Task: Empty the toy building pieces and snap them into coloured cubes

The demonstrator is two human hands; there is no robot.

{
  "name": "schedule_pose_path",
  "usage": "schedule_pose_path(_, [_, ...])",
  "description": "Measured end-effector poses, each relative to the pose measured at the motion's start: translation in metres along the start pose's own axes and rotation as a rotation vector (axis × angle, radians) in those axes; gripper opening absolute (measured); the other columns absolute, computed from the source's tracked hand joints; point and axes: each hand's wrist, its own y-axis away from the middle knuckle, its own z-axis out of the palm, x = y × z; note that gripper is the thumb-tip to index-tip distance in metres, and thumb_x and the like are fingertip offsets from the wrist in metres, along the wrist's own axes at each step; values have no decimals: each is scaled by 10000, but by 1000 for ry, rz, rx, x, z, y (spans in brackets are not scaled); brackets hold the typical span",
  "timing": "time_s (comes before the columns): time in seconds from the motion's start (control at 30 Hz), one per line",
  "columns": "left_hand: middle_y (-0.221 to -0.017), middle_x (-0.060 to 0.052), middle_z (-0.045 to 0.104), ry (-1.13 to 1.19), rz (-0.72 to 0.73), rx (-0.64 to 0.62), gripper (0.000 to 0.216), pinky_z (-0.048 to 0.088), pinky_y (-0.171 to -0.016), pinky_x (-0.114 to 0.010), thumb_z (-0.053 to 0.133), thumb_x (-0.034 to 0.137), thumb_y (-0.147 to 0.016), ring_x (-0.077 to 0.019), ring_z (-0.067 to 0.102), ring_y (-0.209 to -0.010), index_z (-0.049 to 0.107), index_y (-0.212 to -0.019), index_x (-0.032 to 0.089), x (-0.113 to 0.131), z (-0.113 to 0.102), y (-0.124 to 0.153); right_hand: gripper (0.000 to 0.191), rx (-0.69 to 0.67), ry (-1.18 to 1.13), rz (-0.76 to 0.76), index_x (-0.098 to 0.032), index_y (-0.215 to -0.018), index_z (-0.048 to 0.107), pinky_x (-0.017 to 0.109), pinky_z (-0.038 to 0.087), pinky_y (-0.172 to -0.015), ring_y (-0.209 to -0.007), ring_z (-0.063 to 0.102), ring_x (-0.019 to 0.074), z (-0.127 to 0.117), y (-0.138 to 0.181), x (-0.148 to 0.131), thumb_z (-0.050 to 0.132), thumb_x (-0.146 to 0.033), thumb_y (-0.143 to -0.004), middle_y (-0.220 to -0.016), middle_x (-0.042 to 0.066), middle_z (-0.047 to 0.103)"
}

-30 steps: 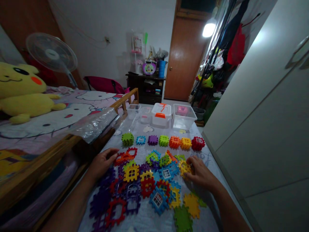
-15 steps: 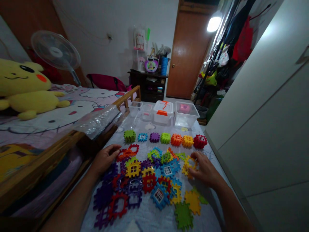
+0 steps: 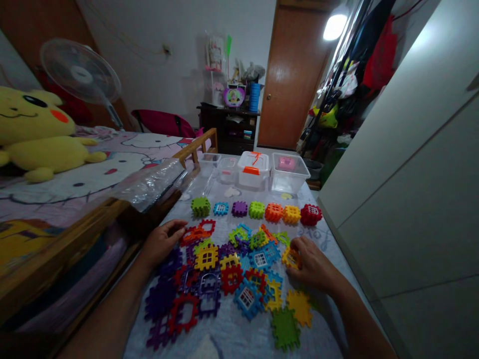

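Observation:
A heap of flat, coloured interlocking plastic tiles (image 3: 228,271) lies on a pale printed cloth (image 3: 232,339). Behind it stands a row of several assembled cubes, from a green cube (image 3: 200,206) on the left to a red cube (image 3: 311,214) on the right. My left hand (image 3: 161,243) rests at the left edge of the heap, fingers curled, fingertips touching an orange tile (image 3: 194,234). My right hand (image 3: 313,267) is at the right edge, fingers closed on a yellow tile (image 3: 290,258).
Clear plastic boxes (image 3: 289,172) and an orange-latched box (image 3: 252,169) stand behind the cubes. A bed with a wooden rail (image 3: 93,219), a yellow plush toy (image 3: 39,134) and a fan (image 3: 80,75) lies left. White cupboard doors (image 3: 411,189) rise on the right.
My right hand lifted the yellow tile a little, then lowered it back to the cloth, still gripping it. My left hand stayed by the orange tile. The view shifted slightly.

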Motion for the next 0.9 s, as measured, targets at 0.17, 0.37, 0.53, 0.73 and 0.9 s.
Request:
schedule_pose_path(0.17, [-998,-64,734,-5,11,1,517,514,-872,-325,565,576,-697,-252,678,-909,702,-993,175,1,-1,1,209,15,-3,2,-201,-869,452,366,419,-793,-864,492,234,3,-2,1,581,-274,-722,-905,70,517])
schedule_pose_path(0.37, [-1015,-74,727,11,10,-9,533,513,-875,-333,552,579,-704,-258,672,-936,688,-1011,166,-2,0,0,254,31,-14,5,-193,-894,455,366,417,-808,-863,499,235,7,-4,4,578,-217,-673,-906,73,531])
schedule_pose_path(0.53, [-1020,-77,727,29,7,-6,535,511,-885,-335,556,574,-694,-257,673,-938,685,-1009,162,-1,0,0,264,7,-44,19,-196,-906,470,363,420,-805,-875,505,233,4,-3,1,581,-207,-667,-915,69,539])
schedule_pose_path(0.73, [-996,-73,737,23,1,13,525,521,-871,-325,576,583,-672,-252,682,-910,704,-972,173,2,-1,1,304,-13,-66,38,-200,-944,473,378,420,-842,-910,507,240,3,-4,3,615,-239,-679,-955,74,547])
schedule_pose_path(0.9, [-984,-77,737,26,3,3,541,527,-854,-323,562,590,-677,-254,683,-899,700,-979,163,4,-1,1,307,-8,-68,32,-199,-956,466,379,425,-858,-923,513,244,4,-3,3,613,-241,-689,-973,79,549])
